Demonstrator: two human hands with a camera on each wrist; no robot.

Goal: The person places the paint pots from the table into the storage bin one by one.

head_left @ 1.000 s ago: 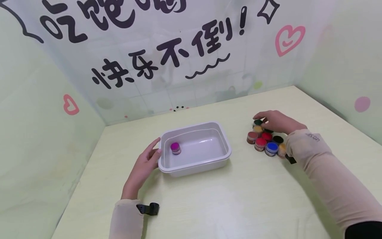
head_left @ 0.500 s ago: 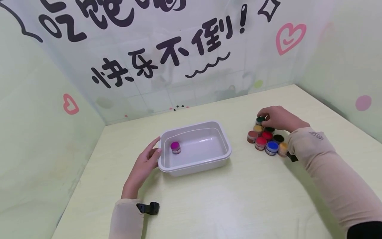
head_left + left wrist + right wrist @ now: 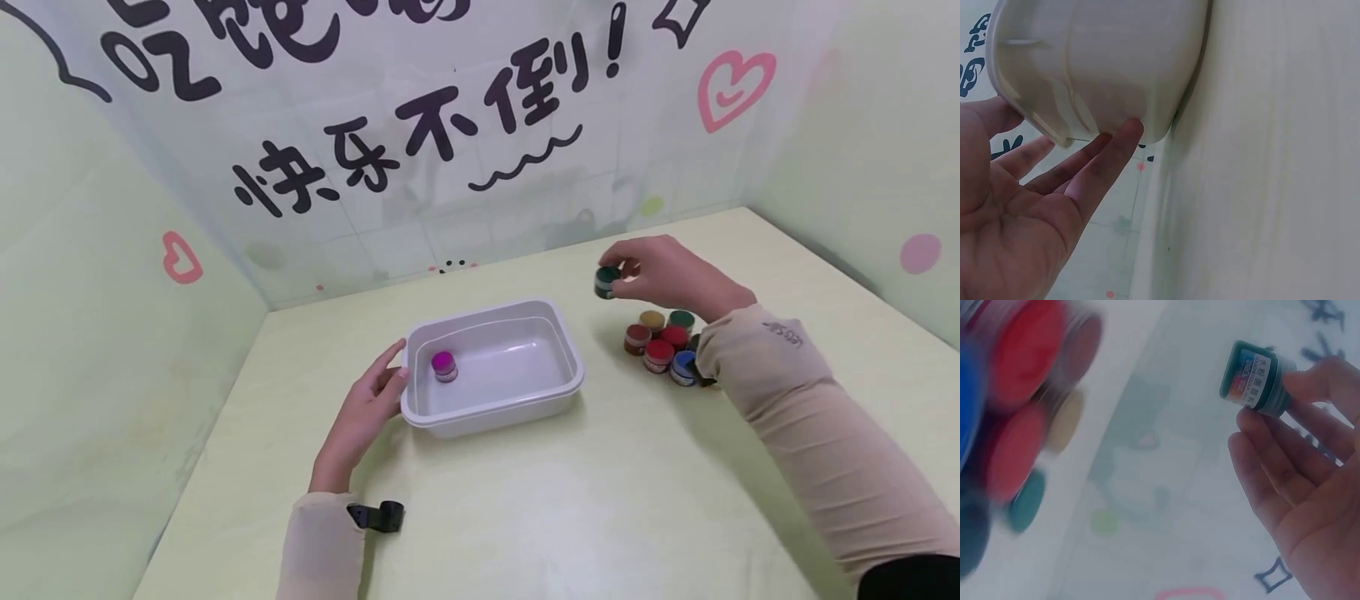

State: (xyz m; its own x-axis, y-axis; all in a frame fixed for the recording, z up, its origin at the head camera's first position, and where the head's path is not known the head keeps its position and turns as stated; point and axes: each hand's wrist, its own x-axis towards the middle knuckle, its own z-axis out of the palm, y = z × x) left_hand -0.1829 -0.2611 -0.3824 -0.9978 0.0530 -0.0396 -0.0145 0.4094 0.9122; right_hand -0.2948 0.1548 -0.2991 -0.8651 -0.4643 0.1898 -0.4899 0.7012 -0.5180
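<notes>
A small dark-green paint jar hangs in the air, pinched between the thumb and fingertips of my right hand. Its printed label shows in the right wrist view, where the green paint jar is tilted. Below and to the right sits a cluster of paint jars with brown, yellow, green, red and blue lids, partly hidden by my sleeve. My left hand touches the left end of a white plastic tub; in the left wrist view its extended fingers lie against the tub's outer wall. A purple-lidded paint jar stands inside the tub.
The pale tabletop carries the tub and the jars. A printed fabric wall with black lettering rises behind it, and further walls stand at left and right.
My right hand has lifted the dark-green paint jar off the cluster and moved it leftward. Another green-lidded jar now shows in the cluster. My left hand stays at the tub.
</notes>
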